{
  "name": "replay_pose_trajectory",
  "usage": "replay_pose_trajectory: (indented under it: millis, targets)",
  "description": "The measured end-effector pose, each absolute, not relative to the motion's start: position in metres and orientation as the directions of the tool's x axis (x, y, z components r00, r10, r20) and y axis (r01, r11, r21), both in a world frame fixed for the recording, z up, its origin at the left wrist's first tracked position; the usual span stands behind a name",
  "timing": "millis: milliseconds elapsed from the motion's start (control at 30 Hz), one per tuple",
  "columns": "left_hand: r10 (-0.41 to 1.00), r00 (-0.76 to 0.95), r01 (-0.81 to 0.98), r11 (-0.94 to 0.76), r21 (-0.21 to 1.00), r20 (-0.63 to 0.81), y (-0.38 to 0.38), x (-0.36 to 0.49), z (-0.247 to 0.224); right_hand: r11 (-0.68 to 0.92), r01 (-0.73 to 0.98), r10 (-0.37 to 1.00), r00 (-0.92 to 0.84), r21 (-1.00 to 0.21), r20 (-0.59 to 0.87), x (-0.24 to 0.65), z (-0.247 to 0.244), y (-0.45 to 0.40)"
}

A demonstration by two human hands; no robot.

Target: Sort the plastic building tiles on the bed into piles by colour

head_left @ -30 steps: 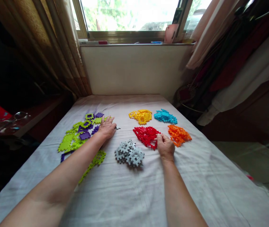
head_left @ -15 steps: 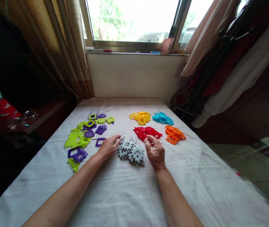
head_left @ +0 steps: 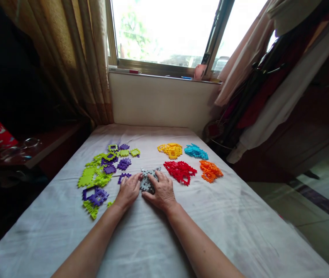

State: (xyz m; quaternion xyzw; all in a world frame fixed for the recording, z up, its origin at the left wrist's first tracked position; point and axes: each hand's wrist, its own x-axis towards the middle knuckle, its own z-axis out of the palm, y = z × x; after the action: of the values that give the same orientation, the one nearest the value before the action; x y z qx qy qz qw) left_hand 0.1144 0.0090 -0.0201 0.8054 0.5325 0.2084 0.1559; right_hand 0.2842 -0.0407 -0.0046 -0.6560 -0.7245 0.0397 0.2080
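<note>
A pile of grey plastic interlocking tiles [head_left: 147, 183] with toothed edges lies on the bed, between and under my hands. My left hand [head_left: 129, 190] rests against the pile's left side, its fingers stretched forward. Over the right part of the pile spreads my right hand [head_left: 162, 190], fingers apart and covering some of the tiles. Just left of my left hand is a purple frame tile [head_left: 123, 178], partly hidden. Red tiles [head_left: 180, 171] lie heaped beyond my right hand.
Lime-green tiles [head_left: 86, 179] mixed with purple tiles [head_left: 98, 197] spread across the left of the bed. Yellow tiles [head_left: 171, 150], blue tiles [head_left: 196, 151] and orange tiles [head_left: 211, 171] form separate heaps at the right. A dark side table [head_left: 51, 148] with glasses [head_left: 31, 143] stands left.
My right hand has moved left from beside the red heap onto the grey tiles. The grey pile is pressed into a tighter group slightly further left. The view has shifted a little.
</note>
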Motion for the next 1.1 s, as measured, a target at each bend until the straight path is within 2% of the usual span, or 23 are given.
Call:
replay_pose_trajectory:
  millis: [167, 300, 400, 467, 567, 700, 833, 1100]
  targets:
    - [0.926, 0.250, 0.768, -0.368, 0.523, 0.285, 0.021, 0.107, -0.029, 0.101, 0.940, 0.973, -0.025, -0.325, 0.228, 0.269, -0.001, -0.015]
    - [0.935, 0.170, 0.772, -0.323, 0.548, 0.311, 0.023, 0.098, -0.027, 0.035, 0.947, 0.977, 0.035, -0.318, 0.212, 0.264, 0.002, 0.005]
    - [0.925, 0.157, 0.798, -0.326, 0.507, 0.347, 0.034, 0.090, -0.016, 0.030, 0.947, 0.976, 0.041, -0.319, 0.213, 0.262, 0.002, 0.016]
    - [0.905, 0.217, 0.819, -0.372, 0.436, 0.365, 0.053, 0.087, -0.005, 0.041, 0.948, 0.975, 0.030, -0.315, 0.220, 0.262, 0.001, 0.020]
    - [0.892, 0.326, 0.870, -0.413, 0.269, 0.314, 0.094, 0.089, 0.011, 0.054, 0.950, 0.970, 0.023, -0.307, 0.241, 0.261, -0.001, 0.021]
    - [0.893, 0.436, 0.889, -0.447, 0.101, 0.115, 0.152, 0.105, 0.025, 0.044, 0.953, 0.970, 0.031, -0.299, 0.241, 0.261, -0.002, 0.021]
    - [0.890, 0.456, 0.888, -0.453, 0.080, -0.017, 0.184, 0.112, 0.023, 0.066, 0.948, 0.978, 0.000, -0.312, 0.207, 0.260, -0.002, 0.027]
    - [0.907, 0.419, 0.906, -0.420, 0.050, 0.038, 0.178, 0.077, 0.017, 0.019, 0.952, 0.978, 0.046, -0.305, 0.204, 0.257, -0.003, 0.064]
